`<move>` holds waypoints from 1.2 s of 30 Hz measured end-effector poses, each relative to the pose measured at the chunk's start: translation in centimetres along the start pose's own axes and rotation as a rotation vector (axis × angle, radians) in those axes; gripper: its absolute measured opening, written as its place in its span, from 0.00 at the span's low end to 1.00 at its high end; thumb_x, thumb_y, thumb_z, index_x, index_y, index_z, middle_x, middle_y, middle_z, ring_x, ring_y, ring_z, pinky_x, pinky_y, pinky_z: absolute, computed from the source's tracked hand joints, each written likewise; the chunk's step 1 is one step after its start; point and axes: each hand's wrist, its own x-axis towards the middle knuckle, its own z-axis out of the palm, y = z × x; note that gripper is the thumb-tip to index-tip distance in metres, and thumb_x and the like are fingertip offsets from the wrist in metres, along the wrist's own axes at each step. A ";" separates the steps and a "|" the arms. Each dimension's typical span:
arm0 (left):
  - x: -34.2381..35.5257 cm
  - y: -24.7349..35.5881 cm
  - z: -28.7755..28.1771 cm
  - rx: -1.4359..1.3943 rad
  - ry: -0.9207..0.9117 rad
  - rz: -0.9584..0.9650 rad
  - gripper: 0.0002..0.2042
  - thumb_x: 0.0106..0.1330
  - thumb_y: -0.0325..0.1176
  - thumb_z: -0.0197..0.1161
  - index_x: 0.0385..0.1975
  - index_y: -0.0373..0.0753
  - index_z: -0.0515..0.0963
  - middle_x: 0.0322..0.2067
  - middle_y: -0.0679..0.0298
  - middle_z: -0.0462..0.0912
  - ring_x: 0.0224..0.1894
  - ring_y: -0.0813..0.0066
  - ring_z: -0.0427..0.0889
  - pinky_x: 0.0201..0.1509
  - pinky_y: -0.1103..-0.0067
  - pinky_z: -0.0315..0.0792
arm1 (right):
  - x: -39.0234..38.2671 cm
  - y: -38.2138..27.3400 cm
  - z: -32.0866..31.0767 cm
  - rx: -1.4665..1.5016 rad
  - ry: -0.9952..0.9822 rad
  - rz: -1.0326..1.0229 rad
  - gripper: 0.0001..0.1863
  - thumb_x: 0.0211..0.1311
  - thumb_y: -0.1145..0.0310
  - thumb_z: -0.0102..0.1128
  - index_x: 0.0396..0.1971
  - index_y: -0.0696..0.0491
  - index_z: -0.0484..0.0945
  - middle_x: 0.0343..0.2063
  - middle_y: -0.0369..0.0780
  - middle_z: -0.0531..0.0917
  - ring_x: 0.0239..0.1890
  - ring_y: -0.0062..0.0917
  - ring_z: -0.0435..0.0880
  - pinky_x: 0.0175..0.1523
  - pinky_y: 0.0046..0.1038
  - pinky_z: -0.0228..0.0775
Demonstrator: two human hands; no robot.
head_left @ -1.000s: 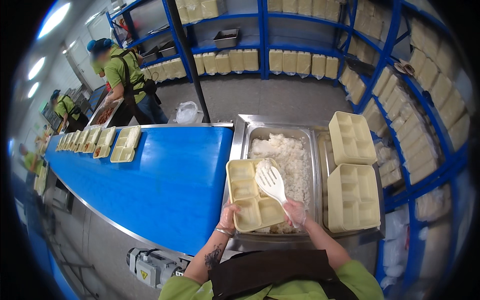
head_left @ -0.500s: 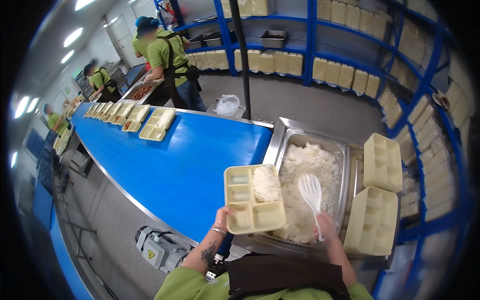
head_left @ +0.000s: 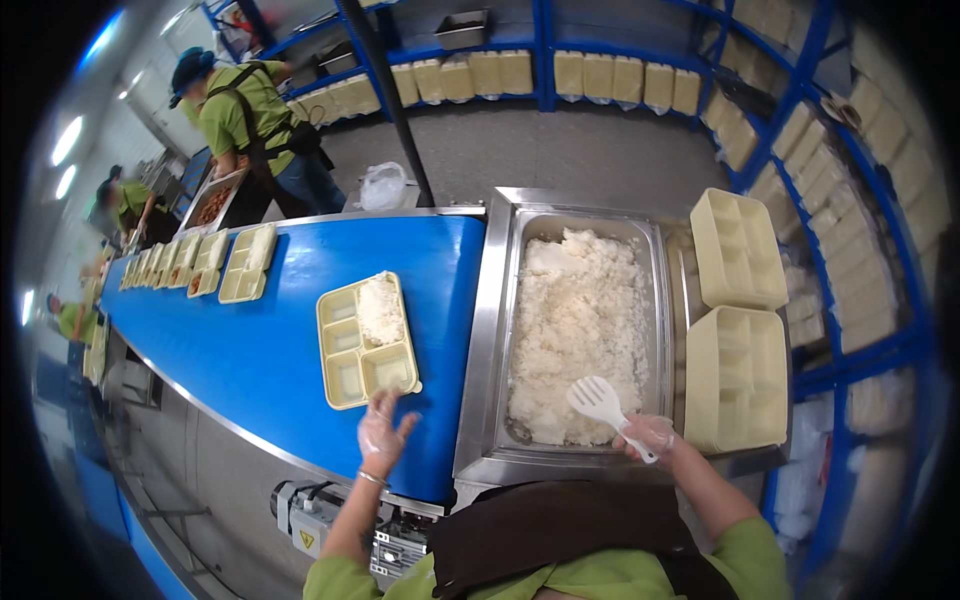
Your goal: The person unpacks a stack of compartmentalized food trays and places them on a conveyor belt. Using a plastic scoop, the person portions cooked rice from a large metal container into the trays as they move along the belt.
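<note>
A cream compartment tray (head_left: pixel 344 366) lies on the blue conveyor belt (head_left: pixel 300 290), with white rice (head_left: pixel 381 310) in its far right compartment and its other compartments bare. Just off the tray's near edge is my left hand (head_left: pixel 383 432), gloved in clear plastic, fingers spread and holding nothing. My right hand (head_left: pixel 652 436), also gloved, grips the handle of a white slotted rice paddle (head_left: pixel 597 400). The paddle's head is over the near part of the rice in a deep steel pan (head_left: pixel 657 300).
Two stacks of cream trays, a far stack (head_left: pixel 742 250) and a near stack (head_left: pixel 735 380), stand right of the pan. More filled trays (head_left: pixel 248 263) line the belt's far left. Co-workers (head_left: pixel 250 130) stand beyond it. A motor (head_left: pixel 305 515) sits below the belt's near edge. Blue shelving (head_left: pixel 545 60) holds more trays.
The tray has gone from my left hand onto the belt, to the left. That hand has let go. The paddle has shifted slightly nearer and left, still in my right hand. The view has turned.
</note>
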 end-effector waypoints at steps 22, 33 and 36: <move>11.1 4.5 2.2 -0.023 0.266 0.180 0.33 0.45 0.23 0.62 0.56 0.48 0.65 0.57 0.53 0.61 0.56 0.54 0.66 0.50 0.70 0.71 | 17.5 -1.0 5.1 0.314 0.057 -0.344 0.09 0.54 0.68 0.50 0.17 0.54 0.70 0.10 0.35 0.70 0.11 0.19 0.68 0.16 0.22 0.58; 4.9 4.6 4.3 -0.226 0.197 0.081 0.23 0.50 0.27 0.58 0.50 0.43 0.69 0.52 0.52 0.64 0.46 0.54 0.74 0.36 0.70 0.74 | 8.7 -12.7 2.7 -0.930 0.558 -0.168 0.22 0.64 0.51 0.43 0.46 0.51 0.74 0.33 0.47 0.80 0.36 0.38 0.78 0.43 0.32 0.68; 3.4 5.2 3.5 -0.261 0.200 0.073 0.23 0.49 0.26 0.58 0.50 0.44 0.69 0.51 0.53 0.65 0.39 0.58 0.76 0.34 0.72 0.74 | 11.6 -18.1 4.3 -0.994 0.455 -0.034 0.19 0.64 0.54 0.43 0.42 0.51 0.77 0.37 0.47 0.80 0.38 0.38 0.79 0.45 0.31 0.68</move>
